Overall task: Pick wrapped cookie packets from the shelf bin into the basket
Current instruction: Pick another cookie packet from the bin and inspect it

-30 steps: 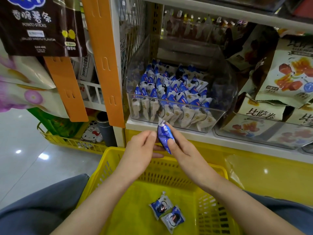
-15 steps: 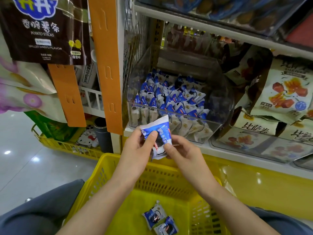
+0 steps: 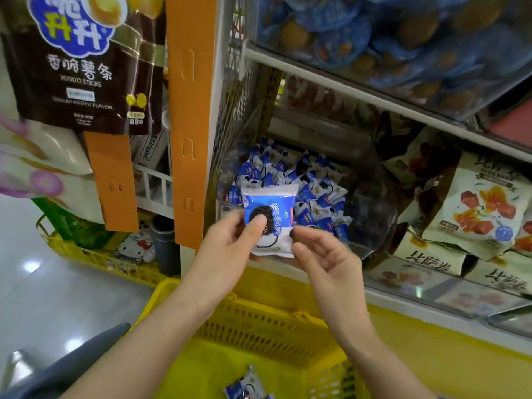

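Observation:
A blue-and-white wrapped cookie packet (image 3: 272,210) is held up flat, face toward me, in front of the clear shelf bin (image 3: 371,214). My left hand (image 3: 230,240) pinches it, thumb on the printed cookie. My right hand (image 3: 322,254) is just to its right with loosely bent fingers at the packet's lower right corner; contact is unclear. The bin holds several more such packets (image 3: 313,182). Below, the yellow basket (image 3: 259,321) has packets (image 3: 247,387) lying on its bottom.
An orange upright strip (image 3: 191,119) and a wire grid flank the bin's left side. Snack bags (image 3: 483,208) fill the shelf to the right. A potato-stick bag (image 3: 80,61) hangs upper left. Another yellow basket (image 3: 95,254) sits on the floor at left.
The packet was turned from edge-on to flat and raised. It passed from my right hand's pinch into my left hand. The view tilted upward toward the shelf.

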`<action>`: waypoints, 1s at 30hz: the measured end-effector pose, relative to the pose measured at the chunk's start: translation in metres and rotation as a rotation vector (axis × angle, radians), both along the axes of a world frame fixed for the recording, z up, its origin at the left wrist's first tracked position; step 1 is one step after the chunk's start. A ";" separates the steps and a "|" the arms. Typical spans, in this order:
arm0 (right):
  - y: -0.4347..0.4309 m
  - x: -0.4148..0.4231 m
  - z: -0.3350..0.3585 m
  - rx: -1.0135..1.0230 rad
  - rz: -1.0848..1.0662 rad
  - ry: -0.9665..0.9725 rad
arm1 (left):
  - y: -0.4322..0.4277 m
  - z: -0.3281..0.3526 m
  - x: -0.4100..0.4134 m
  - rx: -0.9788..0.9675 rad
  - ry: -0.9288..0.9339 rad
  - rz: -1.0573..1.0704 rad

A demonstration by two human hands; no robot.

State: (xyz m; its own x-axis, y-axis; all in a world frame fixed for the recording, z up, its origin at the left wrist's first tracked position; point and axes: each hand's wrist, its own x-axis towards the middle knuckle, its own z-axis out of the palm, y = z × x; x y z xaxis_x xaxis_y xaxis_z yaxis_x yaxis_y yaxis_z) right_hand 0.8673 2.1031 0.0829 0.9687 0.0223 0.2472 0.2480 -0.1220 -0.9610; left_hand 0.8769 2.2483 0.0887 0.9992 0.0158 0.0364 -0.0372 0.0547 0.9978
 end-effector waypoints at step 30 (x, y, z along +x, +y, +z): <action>-0.029 0.254 0.009 -1.226 -0.318 0.419 | 0.030 0.011 0.056 -0.256 -0.036 -0.024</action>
